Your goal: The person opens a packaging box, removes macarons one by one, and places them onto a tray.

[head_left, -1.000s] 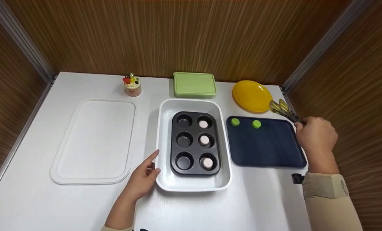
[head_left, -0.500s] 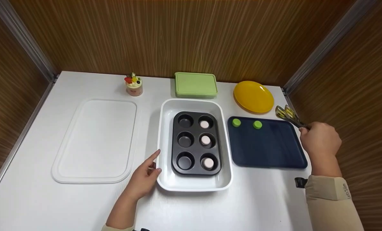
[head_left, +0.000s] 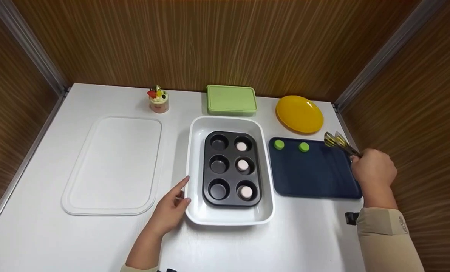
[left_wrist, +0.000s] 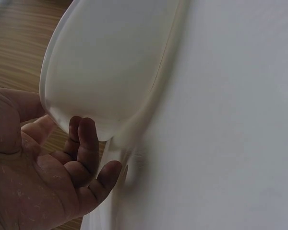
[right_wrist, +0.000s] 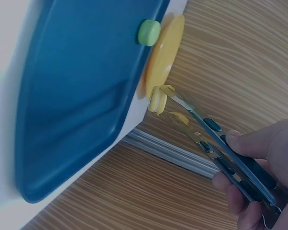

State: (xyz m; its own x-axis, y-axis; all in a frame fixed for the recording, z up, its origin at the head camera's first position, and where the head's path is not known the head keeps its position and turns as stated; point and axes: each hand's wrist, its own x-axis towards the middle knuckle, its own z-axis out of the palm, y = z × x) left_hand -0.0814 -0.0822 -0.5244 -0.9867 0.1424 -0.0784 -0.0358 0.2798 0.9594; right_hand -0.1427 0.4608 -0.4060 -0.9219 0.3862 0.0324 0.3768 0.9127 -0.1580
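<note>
1. I read the tongs (right_wrist: pixel 242 167) as shiny metal with dark grips.
2. The white tub (head_left: pixel 228 216) looks like smooth, glossy plastic from my end.
3. The muffin pan (head_left: pixel 231 174) appears to be dark metal with a satin finish.
4. I'd call the pink pieces (head_left: pixel 242 165) smooth and matt.
5. On my feed the yellow plate (head_left: pixel 299 114) is glossy and plastic-looking.
6. The navy tray (head_left: pixel 311 173) shows me smooth, low-sheen plastic.
7. The green box (head_left: pixel 231 99) seems to be matt plastic.
8. I see wood-grain panels (head_left: pixel 217 45), a satin white tabletop (head_left: pixel 217 247) and a matt cloth sleeve (head_left: pixel 387 245).
</note>
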